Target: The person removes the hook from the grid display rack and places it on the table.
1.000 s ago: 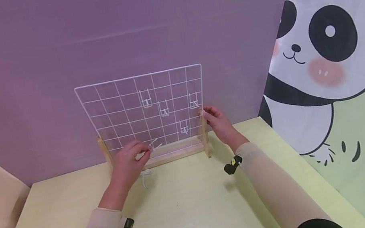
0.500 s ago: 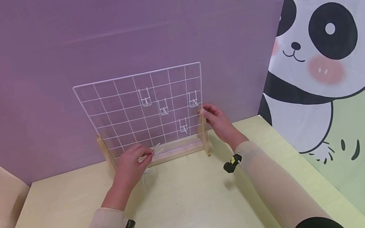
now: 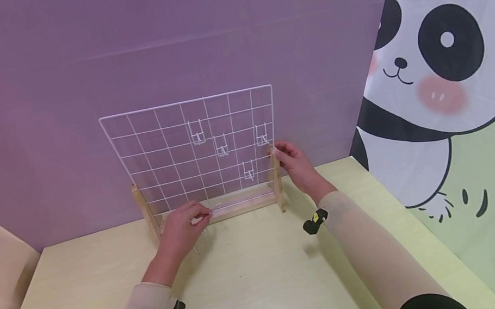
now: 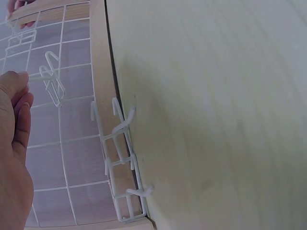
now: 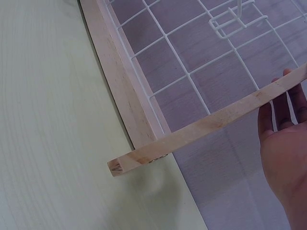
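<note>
My left hand (image 3: 182,228) pinches a white wire hook (image 4: 53,88) by its projecting prong between thumb and fingertips. In the left wrist view, that hook lies against the lower rows of the white wire grid panel (image 3: 185,101); whether it is latched onto a wire I cannot tell. At the stand's right side, my right hand (image 3: 300,170) grips the wooden post (image 5: 211,120), its fingers partly hidden behind it. Several white hooks (image 3: 198,139) hang on the panel's middle and right parts.
More white wire hooks (image 4: 118,161) lie by the stand's wooden base bar (image 4: 100,52), mostly hidden behind the left hand in the head view. The stand is on a light wooden table (image 3: 251,286), before a purple backdrop (image 3: 46,112). A panda picture (image 3: 447,102) covers the right wall.
My left hand has moved a little down and to the right with the hook, close to the grid's bottom. The right hand stays on the post.
</note>
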`<action>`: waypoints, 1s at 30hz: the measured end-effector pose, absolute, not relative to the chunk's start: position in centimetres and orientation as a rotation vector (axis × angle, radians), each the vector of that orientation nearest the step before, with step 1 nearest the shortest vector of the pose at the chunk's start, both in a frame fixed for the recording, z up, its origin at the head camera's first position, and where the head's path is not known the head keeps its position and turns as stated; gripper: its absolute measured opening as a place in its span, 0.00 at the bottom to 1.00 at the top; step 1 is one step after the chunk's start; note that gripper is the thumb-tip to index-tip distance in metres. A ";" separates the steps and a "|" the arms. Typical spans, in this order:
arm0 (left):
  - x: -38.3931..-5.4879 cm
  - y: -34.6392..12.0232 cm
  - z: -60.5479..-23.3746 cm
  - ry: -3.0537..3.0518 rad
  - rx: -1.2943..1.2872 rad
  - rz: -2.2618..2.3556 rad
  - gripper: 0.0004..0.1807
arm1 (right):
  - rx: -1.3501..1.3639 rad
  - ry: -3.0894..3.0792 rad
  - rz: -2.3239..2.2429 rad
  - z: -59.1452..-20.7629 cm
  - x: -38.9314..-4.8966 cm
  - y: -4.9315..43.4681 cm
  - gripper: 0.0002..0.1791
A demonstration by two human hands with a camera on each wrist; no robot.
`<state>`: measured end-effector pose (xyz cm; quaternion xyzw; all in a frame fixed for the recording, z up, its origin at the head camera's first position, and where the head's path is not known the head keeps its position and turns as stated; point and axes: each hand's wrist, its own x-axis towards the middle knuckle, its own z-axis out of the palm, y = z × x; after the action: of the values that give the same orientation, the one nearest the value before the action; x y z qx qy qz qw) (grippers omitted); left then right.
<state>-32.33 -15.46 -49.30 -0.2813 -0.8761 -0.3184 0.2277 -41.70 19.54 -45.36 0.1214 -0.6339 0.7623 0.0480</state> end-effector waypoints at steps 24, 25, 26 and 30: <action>-32.3 -15.1 -50.2 -2.586 -0.732 -0.931 0.08 | 0.333 -1.973 2.324 -45.3 -41.6 19.6 0.12; -32.4 -15.1 -50.2 -2.592 -0.733 -0.923 0.08 | 0.333 -1.973 2.326 -45.3 -41.6 19.6 0.12; -32.4 -15.1 -50.3 -2.598 -0.735 -0.919 0.08 | 0.332 -1.974 2.326 -45.3 -41.6 19.6 0.12; -32.5 -15.1 -50.3 -2.613 -0.751 -0.896 0.09 | 0.336 -1.971 2.331 -45.4 -41.6 19.7 0.11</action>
<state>-32.53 -15.11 -50.30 -0.2597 -0.9039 -0.3101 0.1391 -41.56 19.68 -45.38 0.1095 -0.6415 0.7585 0.0354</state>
